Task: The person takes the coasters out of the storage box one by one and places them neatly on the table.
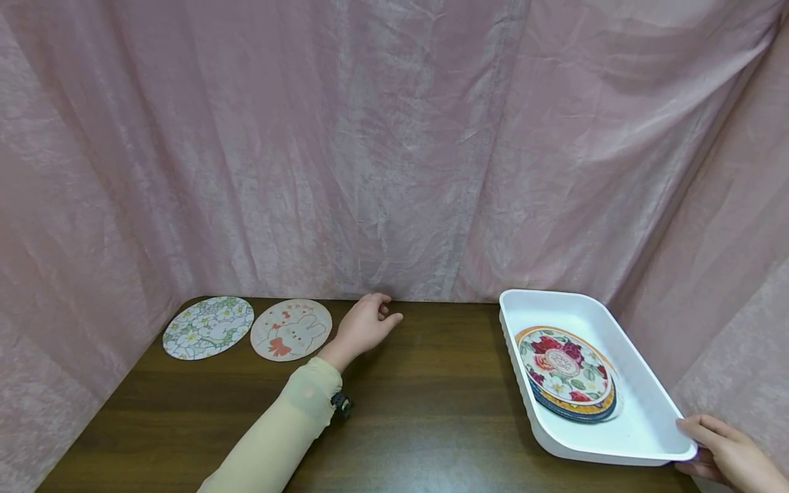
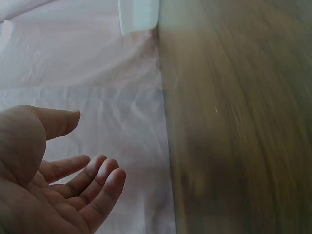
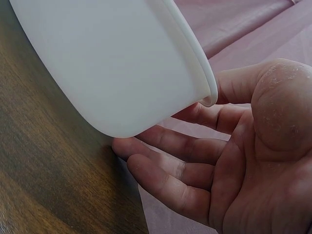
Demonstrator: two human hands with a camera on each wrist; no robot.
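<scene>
A white, rectangular tray (image 1: 644, 435) with raised walls and rounded corners lay at the right end of the dark brown, wood-grained table (image 1: 431, 411), its long axis running from the back edge toward the front and slanting outward along the right edge. The person's right hand (image 1: 730, 452) held it at its near right corner, thumb at the rim and fingers curled below; that grip was clamped on the tray, most of which stretched away from it, back and to the left.

Inside the tray lay a stack of thin round mats (image 1: 562, 366), the top one white with red roses and green leaves (orange and dark blue rims peeped out beneath).

The left hand (image 1: 364, 325) was well apart from the tray, over the table near the middle of the back edge; its grip was slack, thumb and fingers apart, with nothing between them. Just beside it lay a round, pale pink mat with a rabbit (image 1: 292, 330), and toward the back left corner, a round, white-and-green floral mat (image 1: 208, 328). A pink, crushed-fabric curtain (image 1: 370, 150) hung behind the back edge.
</scene>
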